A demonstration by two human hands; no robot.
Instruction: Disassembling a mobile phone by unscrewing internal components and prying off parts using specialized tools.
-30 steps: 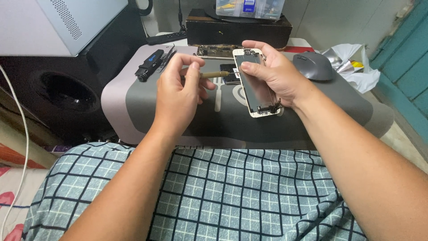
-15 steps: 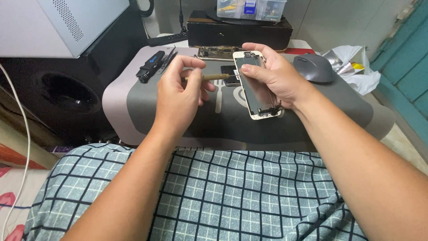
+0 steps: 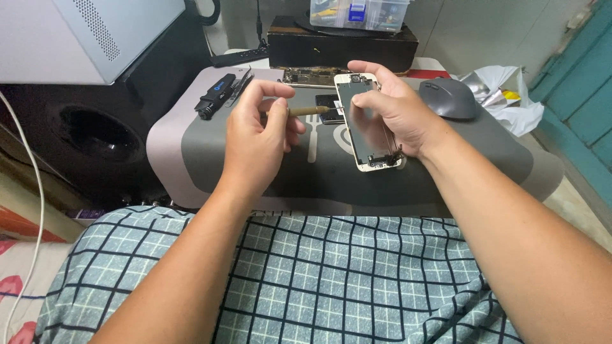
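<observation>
On the grey mat (image 3: 484,159) in front of you, your two hands are busy with a phone. Your right hand (image 3: 392,114) grips the phone screen part (image 3: 363,130), a white-edged panel with its dark inner side facing you. It is tilted up, with its bottom end resting on or just above the mat; you cannot tell which. Your thumb lies across the panel and your fingers wrap round its far edge. Your left hand (image 3: 258,130) is closed around a thin brown screwdriver (image 3: 306,111). You pinch it between your thumb and fingers, and its tip points to the right, just at the left edge of the panel. Behind the tip, a small dark phone piece (image 3: 326,102) lies flat on the mat. Farther back, another opened phone body (image 3: 309,78) lies by a long black box (image 3: 341,48), and a clear plastic case (image 3: 357,13) sits on top of that box. Over to the left on the mat are a black tool (image 3: 213,99) and tweezers (image 3: 239,86), well apart from your hands. A grey computer mouse (image 3: 449,99) sits just beside your right wrist. Crumpled white plastic (image 3: 510,95) lies past the mouse. Your lap is covered with checked cloth (image 3: 319,280).
</observation>
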